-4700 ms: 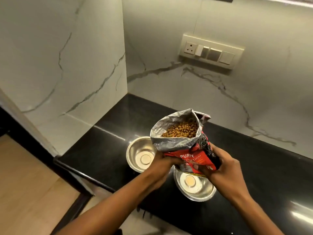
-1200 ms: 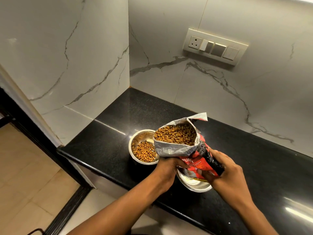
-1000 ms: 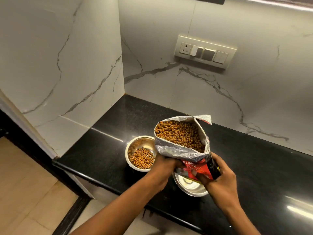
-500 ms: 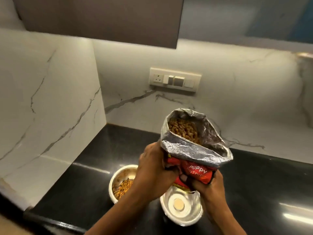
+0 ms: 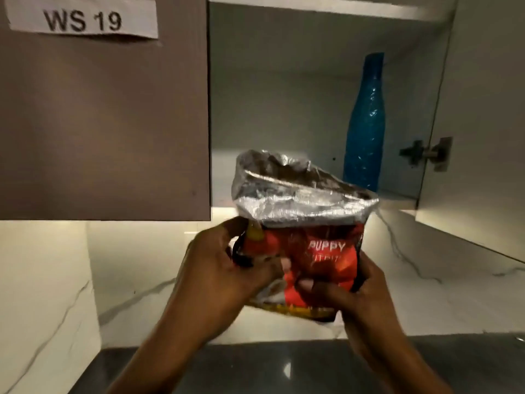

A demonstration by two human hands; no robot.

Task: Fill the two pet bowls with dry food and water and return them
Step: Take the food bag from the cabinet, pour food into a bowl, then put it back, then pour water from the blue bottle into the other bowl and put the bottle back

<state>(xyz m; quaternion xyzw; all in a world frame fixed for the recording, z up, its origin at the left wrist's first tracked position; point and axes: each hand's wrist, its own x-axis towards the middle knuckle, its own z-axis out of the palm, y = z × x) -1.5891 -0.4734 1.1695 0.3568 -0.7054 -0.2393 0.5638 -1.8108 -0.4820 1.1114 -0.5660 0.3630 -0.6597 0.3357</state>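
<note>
A red puppy food bag [image 5: 318, 251] with a silver foil top stands open and upright in front of me, held up just below an open wall cupboard [image 5: 284, 95]. My left hand [image 5: 224, 277] grips its left side. My right hand [image 5: 349, 294] grips its lower right corner. The kibble inside is hidden by the foil rim. Both pet bowls are out of view below the frame.
A tall blue bottle [image 5: 365, 123] stands inside the cupboard at the right, beside a door hinge [image 5: 426, 152]. A shut brown cupboard door [image 5: 102, 115] labelled "WS 19" fills the upper left. The black countertop [image 5: 255, 368] runs along the bottom, with marble wall behind.
After kibble went into the left bowl, both hands raised the bag from above the bowls to the open cupboard. My view tilted up, so the bowls dropped out of sight.
</note>
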